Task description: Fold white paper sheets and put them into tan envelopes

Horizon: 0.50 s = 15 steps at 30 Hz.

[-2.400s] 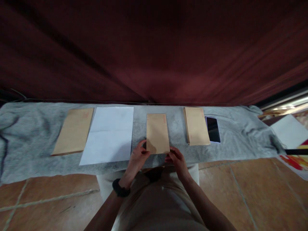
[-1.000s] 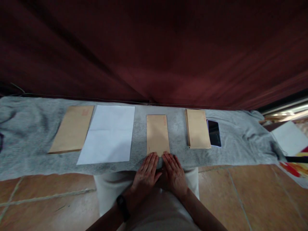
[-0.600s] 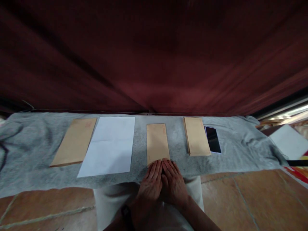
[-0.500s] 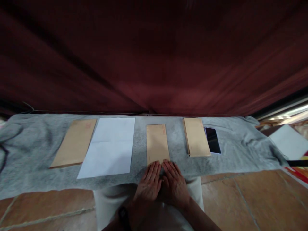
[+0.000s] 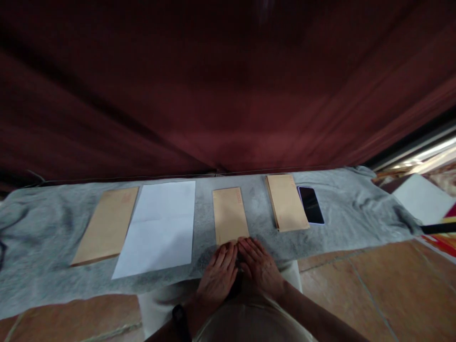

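A brown paper envelope [image 5: 230,213] with small red print lies flat on the grey cloth in front of me. My left hand [image 5: 220,270] rests palm down at its near edge, fingers stretched out. Beside it my right hand [image 5: 260,266] lies palm down too, its fingertips over the envelope's near right corner. Both hands look flat, and neither grips anything I can see. They cover the envelope's near end. To the left is a large white sheet of paper [image 5: 160,223] with a faint crease across it.
Further left lies a larger brown envelope [image 5: 107,223]. At right are a stack of brown envelopes [image 5: 288,202] and a dark phone [image 5: 311,204]. The grey cloth [image 5: 344,209] covers the long narrow surface. Behind it hangs a dark red curtain [image 5: 221,109]. Tiled floor [image 5: 342,285] shows below.
The view has tilted slightly, so the left-hand items sit lower in the picture. Both hands remain at the envelope's near edge; the envelope stays in place.
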{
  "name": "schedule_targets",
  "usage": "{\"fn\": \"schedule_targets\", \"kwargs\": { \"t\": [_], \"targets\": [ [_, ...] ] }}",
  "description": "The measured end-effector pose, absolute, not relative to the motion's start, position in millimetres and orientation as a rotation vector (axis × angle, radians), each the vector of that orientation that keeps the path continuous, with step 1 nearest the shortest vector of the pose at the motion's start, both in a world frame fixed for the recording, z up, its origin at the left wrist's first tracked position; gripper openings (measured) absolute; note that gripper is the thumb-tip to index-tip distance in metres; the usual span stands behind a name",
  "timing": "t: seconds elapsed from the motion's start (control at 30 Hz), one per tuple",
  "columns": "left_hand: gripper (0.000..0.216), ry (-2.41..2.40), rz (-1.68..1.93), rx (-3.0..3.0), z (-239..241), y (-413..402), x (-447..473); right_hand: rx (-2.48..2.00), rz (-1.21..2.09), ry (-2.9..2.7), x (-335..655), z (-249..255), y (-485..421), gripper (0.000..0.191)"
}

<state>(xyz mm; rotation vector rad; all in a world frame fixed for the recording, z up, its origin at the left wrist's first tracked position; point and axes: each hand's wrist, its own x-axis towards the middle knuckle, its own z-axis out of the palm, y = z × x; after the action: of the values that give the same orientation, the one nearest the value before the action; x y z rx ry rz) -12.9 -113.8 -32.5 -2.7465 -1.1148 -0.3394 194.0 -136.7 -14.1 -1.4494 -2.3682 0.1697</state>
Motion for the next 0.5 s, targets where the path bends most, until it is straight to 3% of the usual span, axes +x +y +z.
{"fn": "schedule_targets", "kwargs": {
  "t": [0.3, 0.5],
  "targets": [
    [0.065, -1.138, -0.407, -2.737, -33, -116, -22, -1.548, 0.142, -2.284, 203, -21, -141, 0.052],
    [0.048, -1.127, -0.313, -2.722, -20, -108, -15, -1.71, 0.235, -1.993, 195, -24, -133, 0.052]
  ]
}}
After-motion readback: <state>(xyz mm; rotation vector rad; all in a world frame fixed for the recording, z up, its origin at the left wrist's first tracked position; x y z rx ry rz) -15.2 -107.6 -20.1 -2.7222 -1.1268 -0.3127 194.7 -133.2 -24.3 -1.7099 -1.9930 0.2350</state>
